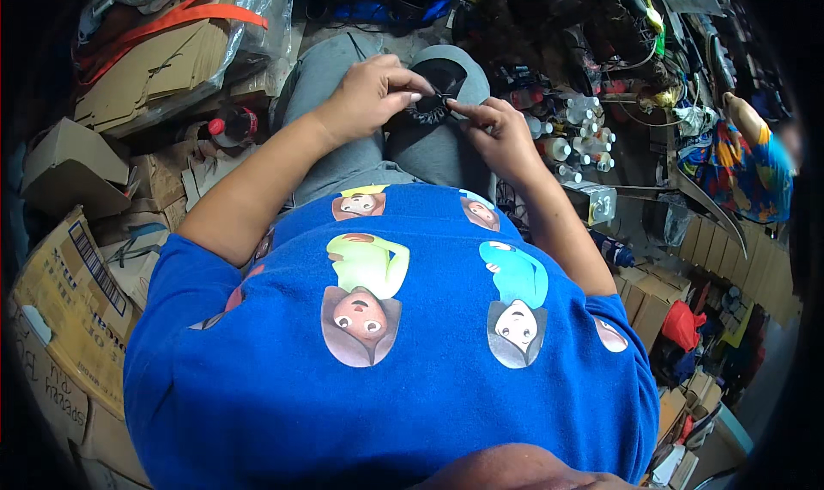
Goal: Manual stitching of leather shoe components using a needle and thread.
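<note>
My left hand and my right hand meet over my right knee. Between them is a dark, rounded piece with a ragged, fringed lower edge; its kind does not show clearly. Thumb and forefinger of the left hand are pinched at its upper left edge. The right fingertips press on its right side, the other fingers curled in. A black curved part lies on the grey trouser knee just beyond the fingers. Whether a thin thread or strip runs between the fingertips is too small to tell.
Cardboard with an orange strap is stacked to the left, near a red-capped bottle. Several small bottles stand on the right. Farther right is another person's arm. Open boxes flank my left side.
</note>
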### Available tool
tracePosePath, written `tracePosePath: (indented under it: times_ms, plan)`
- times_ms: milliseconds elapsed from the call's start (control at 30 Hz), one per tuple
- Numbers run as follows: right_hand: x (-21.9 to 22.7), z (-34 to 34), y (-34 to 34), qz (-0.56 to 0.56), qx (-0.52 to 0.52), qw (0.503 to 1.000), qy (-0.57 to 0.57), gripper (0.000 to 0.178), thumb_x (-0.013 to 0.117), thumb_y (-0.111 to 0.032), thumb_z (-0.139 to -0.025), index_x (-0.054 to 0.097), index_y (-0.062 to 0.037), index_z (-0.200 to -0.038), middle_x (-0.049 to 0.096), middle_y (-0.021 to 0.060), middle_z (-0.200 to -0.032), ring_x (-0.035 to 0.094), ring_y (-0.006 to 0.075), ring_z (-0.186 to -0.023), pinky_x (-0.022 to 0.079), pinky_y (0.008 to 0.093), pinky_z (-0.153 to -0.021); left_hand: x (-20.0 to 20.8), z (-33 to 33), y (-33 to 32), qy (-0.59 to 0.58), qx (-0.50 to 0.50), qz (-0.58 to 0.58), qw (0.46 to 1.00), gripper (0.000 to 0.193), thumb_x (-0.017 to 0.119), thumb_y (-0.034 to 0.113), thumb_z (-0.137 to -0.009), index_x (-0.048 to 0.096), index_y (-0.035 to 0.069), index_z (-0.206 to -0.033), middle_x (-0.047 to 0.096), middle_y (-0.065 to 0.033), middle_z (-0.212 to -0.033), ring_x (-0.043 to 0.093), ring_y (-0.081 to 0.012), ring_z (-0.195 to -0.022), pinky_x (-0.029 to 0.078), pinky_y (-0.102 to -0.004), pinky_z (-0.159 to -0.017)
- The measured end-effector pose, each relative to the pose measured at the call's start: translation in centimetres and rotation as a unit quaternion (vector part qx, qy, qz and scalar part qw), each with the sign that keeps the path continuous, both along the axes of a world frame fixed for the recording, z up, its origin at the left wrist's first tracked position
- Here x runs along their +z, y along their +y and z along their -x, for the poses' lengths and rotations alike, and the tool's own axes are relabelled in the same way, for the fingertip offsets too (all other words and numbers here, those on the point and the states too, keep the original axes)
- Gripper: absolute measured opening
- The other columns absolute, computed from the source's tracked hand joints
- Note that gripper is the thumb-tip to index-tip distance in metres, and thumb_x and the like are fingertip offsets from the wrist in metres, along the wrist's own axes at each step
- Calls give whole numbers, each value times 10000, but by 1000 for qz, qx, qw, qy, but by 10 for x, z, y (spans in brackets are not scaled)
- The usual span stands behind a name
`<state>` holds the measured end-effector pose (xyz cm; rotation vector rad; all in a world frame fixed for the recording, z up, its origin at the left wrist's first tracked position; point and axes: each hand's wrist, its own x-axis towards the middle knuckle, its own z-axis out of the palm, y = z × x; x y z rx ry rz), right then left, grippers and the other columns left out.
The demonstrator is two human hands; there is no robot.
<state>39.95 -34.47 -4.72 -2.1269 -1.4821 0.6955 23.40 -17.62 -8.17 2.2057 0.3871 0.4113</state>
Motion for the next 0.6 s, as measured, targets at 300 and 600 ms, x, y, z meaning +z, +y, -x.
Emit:
tracePosePath:
  times_ms: [300,600]
  plan:
    - [-4,-33,14,27,26,990,137,371,513,39,-781,705,-154,-1033,512,42,-894,537,140,-836,445,248,-778,-2,-7,9,43,-23,-70,996,191,623,160,-784,717,265,-914,525,-6,-827,504,-212,-928,345,-392,-847]
    - [-6,-38,21,44,33,983,173,359,524,28,-775,708,-147,-1029,522,34,-898,525,137,-840,442,251,-775,-7,-11,9,49,-36,-73,995,194,632,159,-781,716,267,-917,516,-6,-797,498,-197,-911,327,-389,-837]
